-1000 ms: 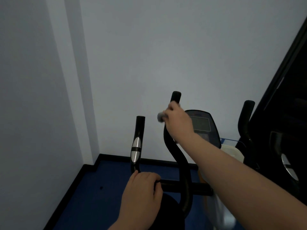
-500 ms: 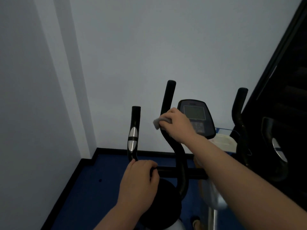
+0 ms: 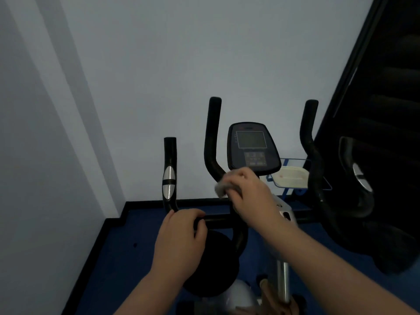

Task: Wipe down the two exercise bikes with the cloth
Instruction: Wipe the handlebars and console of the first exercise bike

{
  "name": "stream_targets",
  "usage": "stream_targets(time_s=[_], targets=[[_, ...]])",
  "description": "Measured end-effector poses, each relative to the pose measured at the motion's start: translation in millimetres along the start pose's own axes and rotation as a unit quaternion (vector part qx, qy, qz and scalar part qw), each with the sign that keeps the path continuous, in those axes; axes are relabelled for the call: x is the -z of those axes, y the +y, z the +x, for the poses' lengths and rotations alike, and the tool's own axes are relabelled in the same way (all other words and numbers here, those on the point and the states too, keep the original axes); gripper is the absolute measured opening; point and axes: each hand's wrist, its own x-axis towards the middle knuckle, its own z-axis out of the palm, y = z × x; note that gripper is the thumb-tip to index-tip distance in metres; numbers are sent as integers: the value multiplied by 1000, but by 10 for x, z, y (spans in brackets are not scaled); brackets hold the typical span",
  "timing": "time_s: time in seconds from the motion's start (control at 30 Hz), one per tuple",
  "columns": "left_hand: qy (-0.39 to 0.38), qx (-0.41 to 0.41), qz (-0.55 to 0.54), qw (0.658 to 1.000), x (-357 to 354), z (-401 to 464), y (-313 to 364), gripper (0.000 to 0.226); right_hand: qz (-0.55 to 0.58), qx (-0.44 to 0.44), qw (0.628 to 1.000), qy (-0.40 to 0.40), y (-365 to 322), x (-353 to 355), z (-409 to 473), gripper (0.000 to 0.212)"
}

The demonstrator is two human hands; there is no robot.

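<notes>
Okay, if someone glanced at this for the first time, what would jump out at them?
Probably the right hand in the centre, gripping a grey cloth against the tall curved handlebar. Next, the left hand below, holding the crossbar, and the dark console just behind.

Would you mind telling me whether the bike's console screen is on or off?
Off, apparently: the console screen is uniformly dark grey, with no lit digits or glow visible.
</notes>
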Motion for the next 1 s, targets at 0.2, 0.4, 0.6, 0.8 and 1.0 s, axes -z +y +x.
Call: stream_targets(time_s=[0.2,0.4,0.6,0.8,1.0], targets=[[-3,-6,-3,1000,5,-4,-49,21,98,-49,987,-115,41,363,-278,27],[-10,-1,-17,1000,-5,-9,-42,22,128,-132,981,68,-46,47,-143,15],[-18,-8,-15,1000,-1,-3,-29,22,165,-91,979,79,0,-22,-1107,25],[-16,-6,-9,1000,-7,20,-58,22,149,-105,981,63,-1,159,-494,12],[-26,-1,-8,1000,-7,5,-42,22,174,-84,978,79,-32,-116,-1132,23]])
